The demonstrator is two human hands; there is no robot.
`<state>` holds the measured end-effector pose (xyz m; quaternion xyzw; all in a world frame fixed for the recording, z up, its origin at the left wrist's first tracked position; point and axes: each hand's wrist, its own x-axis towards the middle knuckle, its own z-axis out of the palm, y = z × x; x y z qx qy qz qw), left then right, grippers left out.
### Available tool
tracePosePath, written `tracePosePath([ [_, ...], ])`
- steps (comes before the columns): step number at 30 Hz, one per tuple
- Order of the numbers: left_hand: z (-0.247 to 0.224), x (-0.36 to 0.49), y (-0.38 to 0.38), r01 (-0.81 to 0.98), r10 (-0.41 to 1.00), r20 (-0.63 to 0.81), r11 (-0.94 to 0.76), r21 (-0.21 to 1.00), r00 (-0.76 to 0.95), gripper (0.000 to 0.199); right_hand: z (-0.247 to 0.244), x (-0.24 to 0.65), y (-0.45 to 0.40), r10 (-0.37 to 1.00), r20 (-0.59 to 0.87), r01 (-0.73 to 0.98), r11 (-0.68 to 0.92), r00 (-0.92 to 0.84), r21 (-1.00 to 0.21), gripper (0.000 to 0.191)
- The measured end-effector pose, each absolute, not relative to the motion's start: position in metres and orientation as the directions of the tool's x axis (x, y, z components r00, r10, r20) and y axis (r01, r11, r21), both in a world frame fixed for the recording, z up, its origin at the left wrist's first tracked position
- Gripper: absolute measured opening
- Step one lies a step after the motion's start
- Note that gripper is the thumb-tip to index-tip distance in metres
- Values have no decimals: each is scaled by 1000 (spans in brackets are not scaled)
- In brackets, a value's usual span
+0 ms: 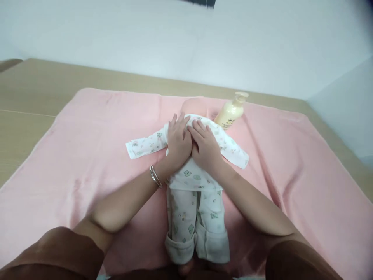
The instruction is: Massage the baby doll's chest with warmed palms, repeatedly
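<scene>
A baby doll (196, 177) lies on its back in a white patterned long-sleeved top (201, 186) and white patterned trousers (182, 217) with turned-up cuffs. Its sleeves spread out to both sides. My left hand (179, 140), a silver bangle on its wrist, rests flat on the chest with fingers stretched out. Beside it, touching near the thumbs, my right hand (206, 147) lies on the same top, its fingers extended too. The doll's pale pink head (194, 105) shows only in part beyond the collar. At the near end a bit of a foot (185, 268) peeks from one cuff.
A pale yellow pump bottle (231, 112) leans near the doll's right-hand shoulder in the view. Under everything spreads a pink blanket (96, 155) with soft creases, over a light wooden table (26, 89). A white wall (145, 42) stands behind the far edge.
</scene>
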<state>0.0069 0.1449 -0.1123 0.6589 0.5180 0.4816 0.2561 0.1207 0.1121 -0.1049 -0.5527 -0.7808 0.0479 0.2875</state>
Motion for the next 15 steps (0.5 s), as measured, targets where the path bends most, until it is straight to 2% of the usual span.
tracePosePath([
  [3,-113,7,149,479,902,430,-400,781,53,47,-107,122,113,884,413,839,388,-221,-382,51],
  [7,-115,8,152,513,888,458,-410,754,37,48,-110,125,114,871,434,841,402,-230,-361,48],
  [15,-119,7,148,499,891,453,-395,771,6,46,-115,125,113,849,484,814,427,-212,-394,44],
])
